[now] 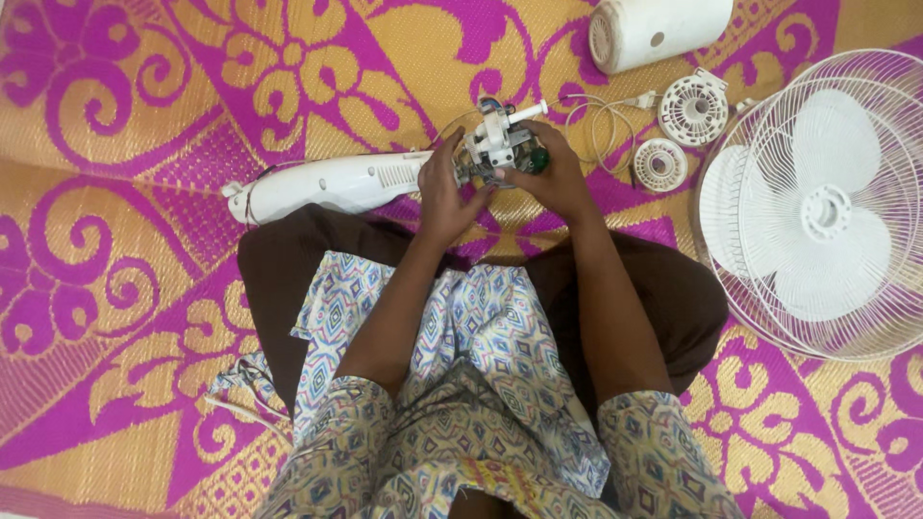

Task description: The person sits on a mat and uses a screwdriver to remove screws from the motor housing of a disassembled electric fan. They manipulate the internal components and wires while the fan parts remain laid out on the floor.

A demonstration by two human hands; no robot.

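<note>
Both hands close around a bare fan motor (495, 146), a knot of metal and white plastic with a slim white shaft poking up and to the right. The left hand (444, 192) clamps its fingers against the motor's left side, while the right hand (550, 178) cups the right side, where a small dark green part shows at the fingertips. The motor sits above the person's lap, at the end of a long, smooth white plastic fan neck (332, 183) lying across the woven mat (115, 192) (a ribbed weave in gold with magenta scrolls). To the right lies a round wire fan cage (817, 207) with pale, glossy blades inside. Near it rest two small round slotted plastic discs (693, 106), a looped white cord (606, 125) and a cylindrical white motor housing (659, 31).
</note>
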